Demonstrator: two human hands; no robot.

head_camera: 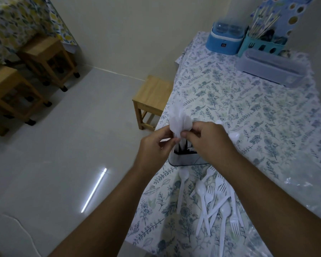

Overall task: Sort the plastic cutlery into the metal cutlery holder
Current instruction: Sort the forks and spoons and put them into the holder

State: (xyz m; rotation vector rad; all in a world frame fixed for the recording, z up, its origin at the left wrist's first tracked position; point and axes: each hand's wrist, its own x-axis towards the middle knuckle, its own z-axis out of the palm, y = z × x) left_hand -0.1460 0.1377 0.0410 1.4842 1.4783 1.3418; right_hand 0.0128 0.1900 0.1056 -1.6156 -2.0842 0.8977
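Observation:
The metal cutlery holder (pixel 185 160) stands near the left edge of the table, mostly hidden behind my hands. A bunch of white plastic spoons (pixel 180 123) stands in it with bowls up. My left hand (pixel 154 147) and my right hand (pixel 208 140) both pinch this bunch just below the bowls, above the holder. Several loose white plastic forks and spoons (pixel 215 199) lie in a heap on the table in front of the holder. One spoon (pixel 182 186) lies apart to the left of the heap. Another spoon bowl (pixel 234 136) shows behind my right hand.
The table carries a floral cloth (pixel 248 112). At the far end stand a blue box (pixel 224 38), a teal caddy with utensils (pixel 261 41) and a grey lidded container (pixel 271 67). Clear plastic wrap (pixel 308 184) lies at the right. A wooden stool (pixel 152 101) stands beside the table's left edge.

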